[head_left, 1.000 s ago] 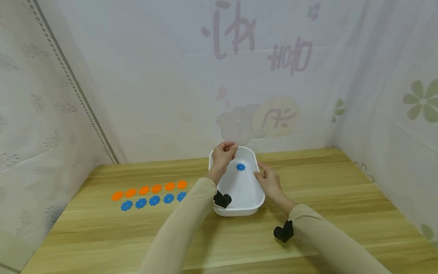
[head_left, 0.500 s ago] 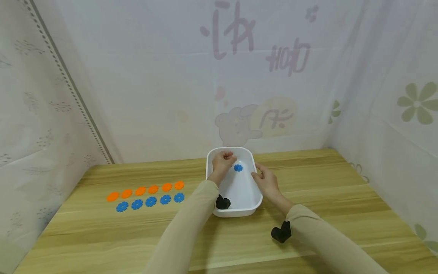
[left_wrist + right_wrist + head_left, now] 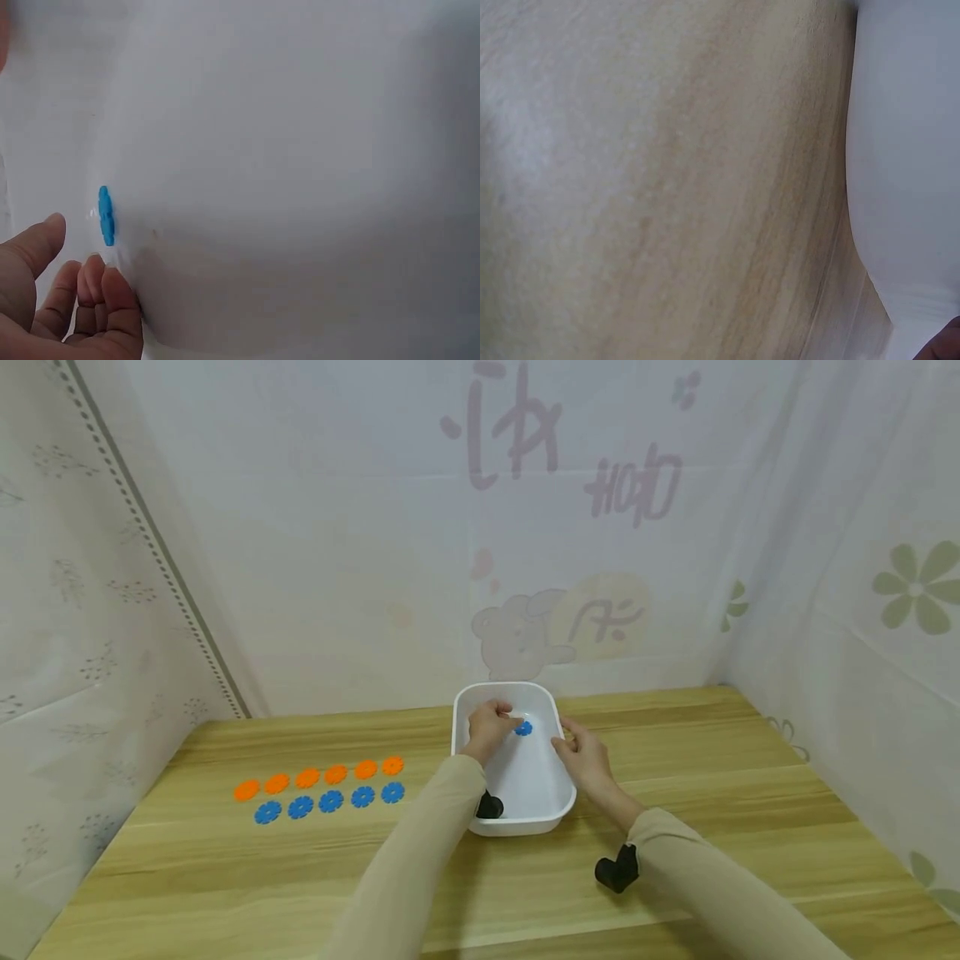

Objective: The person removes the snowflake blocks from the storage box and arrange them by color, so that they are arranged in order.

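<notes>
A white plastic tub [image 3: 525,781] stands on the wooden table. One blue snowflake disc [image 3: 523,728] lies inside it near the far end, and in the left wrist view the same blue disc [image 3: 106,216] appears nearly edge-on. My left hand [image 3: 491,727] reaches into the tub. Its thumb and bent fingers [image 3: 120,300] are spread apart close to the disc, with nothing between them. My right hand [image 3: 588,760] grips the tub's right wall by the rim, thumb on the inner side. Only a bit of that hand [image 3: 943,343] enters the right wrist view.
Left of the tub lie two rows of snowflake discs, several orange discs [image 3: 307,778] behind several blue discs [image 3: 331,802]. Printed curtains [image 3: 360,568] hang behind the table [image 3: 675,752] and along both sides. A black wrist mount [image 3: 617,868] sits below my right sleeve.
My left hand has lowered into the tub and moved its fingertips right up to the blue disc. The right hand stays on the rim. The head view has shifted slightly.
</notes>
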{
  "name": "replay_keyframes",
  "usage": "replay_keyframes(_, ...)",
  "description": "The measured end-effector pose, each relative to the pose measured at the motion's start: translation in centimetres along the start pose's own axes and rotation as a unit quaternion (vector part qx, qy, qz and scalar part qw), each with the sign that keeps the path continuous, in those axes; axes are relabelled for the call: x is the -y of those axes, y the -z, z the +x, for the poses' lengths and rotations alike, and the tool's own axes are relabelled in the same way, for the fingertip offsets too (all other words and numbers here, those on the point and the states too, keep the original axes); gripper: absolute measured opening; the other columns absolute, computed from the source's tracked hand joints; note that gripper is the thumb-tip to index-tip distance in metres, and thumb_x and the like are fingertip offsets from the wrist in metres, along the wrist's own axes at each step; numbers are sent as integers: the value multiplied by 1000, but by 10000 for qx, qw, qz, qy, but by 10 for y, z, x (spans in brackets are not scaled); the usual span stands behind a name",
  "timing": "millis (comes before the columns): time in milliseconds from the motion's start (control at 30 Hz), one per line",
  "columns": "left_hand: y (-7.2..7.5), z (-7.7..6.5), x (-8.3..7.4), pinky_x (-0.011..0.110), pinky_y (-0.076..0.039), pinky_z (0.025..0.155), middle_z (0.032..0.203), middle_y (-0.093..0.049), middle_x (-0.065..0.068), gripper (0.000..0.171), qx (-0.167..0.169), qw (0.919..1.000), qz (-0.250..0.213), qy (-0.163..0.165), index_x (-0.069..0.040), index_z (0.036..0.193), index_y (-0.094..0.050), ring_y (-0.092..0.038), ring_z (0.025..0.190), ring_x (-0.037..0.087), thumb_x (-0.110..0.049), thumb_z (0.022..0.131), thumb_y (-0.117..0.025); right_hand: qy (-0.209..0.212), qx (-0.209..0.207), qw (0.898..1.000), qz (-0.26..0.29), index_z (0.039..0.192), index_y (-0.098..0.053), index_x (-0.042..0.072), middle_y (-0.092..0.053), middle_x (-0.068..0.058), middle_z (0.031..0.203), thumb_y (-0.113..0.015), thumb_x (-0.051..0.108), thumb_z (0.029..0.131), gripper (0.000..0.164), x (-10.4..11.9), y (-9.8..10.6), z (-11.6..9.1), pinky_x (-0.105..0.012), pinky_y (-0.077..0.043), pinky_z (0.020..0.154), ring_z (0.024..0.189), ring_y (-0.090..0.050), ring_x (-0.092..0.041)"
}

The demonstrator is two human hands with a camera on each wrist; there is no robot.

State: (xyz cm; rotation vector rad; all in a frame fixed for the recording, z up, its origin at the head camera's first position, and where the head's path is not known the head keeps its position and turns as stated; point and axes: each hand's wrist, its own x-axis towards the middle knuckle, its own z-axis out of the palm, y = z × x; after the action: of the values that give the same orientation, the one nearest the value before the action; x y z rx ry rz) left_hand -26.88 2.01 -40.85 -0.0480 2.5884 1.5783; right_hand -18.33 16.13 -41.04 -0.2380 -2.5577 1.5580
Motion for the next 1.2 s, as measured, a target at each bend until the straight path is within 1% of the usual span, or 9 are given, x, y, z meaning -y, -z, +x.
replay_keyframes(133,-2,-3,-2,31,-49,78,97,-66,10,32,26,9996,268,57,-1,106,-65,-56,83,18,-14,78,-76,14,-8,10000,34,137,-46,1,-62,-24,78,-56,11,93,46,-1,1,0,-33,-56,58,67,-63,-28)
replay_keyframes(300,-5,-4,-3,32,-49,79,95,-67,9,32,-37,9984,570,-14,-2,104,-66,-58,84,19,-14,77,-77,58,-42,10000,9,136,-46,1,-62,-23,76,-56,10,93,46,-2,1,1,-33,-55,57,67,-62,-28)
replay_keyframes(367,-7,-5,-3,32,-48,79,94,-67,8,31,-69,9978,662,-41,-3,103,-66,-58,84,19,-14,76,-77,81,-58,9999,-24,136,-46,1,-62,-23,75,-56,10,93,45,-2,1,1,-32,-54,56,65,-62,-28)
replay_keyframes(567,-9,-6,-6,33,-48,81,97,-65,7,30,-102,9949,1001,35,-5,104,-66,-58,87,20,-15,77,-77,168,-82,9998,-79,135,-47,0,-61,-21,72,-57,9,92,45,-4,1,3,-25,-50,52,63,-61,-26)
replay_keyframes(667,-10,-6,-7,34,-49,82,99,-65,6,30,-76,9930,1176,28,-6,104,-66,-58,88,20,-16,78,-76,142,-63,9999,-42,135,-47,1,-61,-21,71,-57,9,92,45,-4,0,3,-26,-50,52,63,-61,-27)
replay_keyframes(900,-13,-5,-6,35,-49,81,101,-66,6,29,-61,9899,1413,-63,-7,103,-67,-60,90,22,-15,77,-77,112,29,9999,-33,137,-46,1,-60,-21,71,-56,11,93,45,-2,1,2,-30,-53,53,60,-60,-25)
replay_keyframes(1033,-14,-4,-5,36,-49,80,103,-66,6,28,-52,9875,1571,-131,-8,103,-67,-59,90,24,-16,77,-77,124,33,9999,-59,137,-45,1,-60,-21,70,-55,10,93,45,-3,1,3,-30,-53,52,59,-60,-23)
replay_keyframes(1133,-14,-4,-6,36,-49,79,102,-66,7,27,-40,9870,1601,-142,-8,102,-68,-59,90,24,-16,78,-77,140,20,9999,-48,137,-46,1,-60,-20,70,-55,10,93,45,-4,1,3,-28,-52,52,58,-59,-22)
replay_keyframes(1200,-14,-5,-6,36,-49,79,101,-65,8,26,-21,9870,1600,-149,-7,101,-67,-59,88,24,-15,78,-76,228,-10,9997,-20,136,-47,1,-60,-18,68,-56,10,93,45,-4,1,2,-26,-51,50,57,-59,-21)
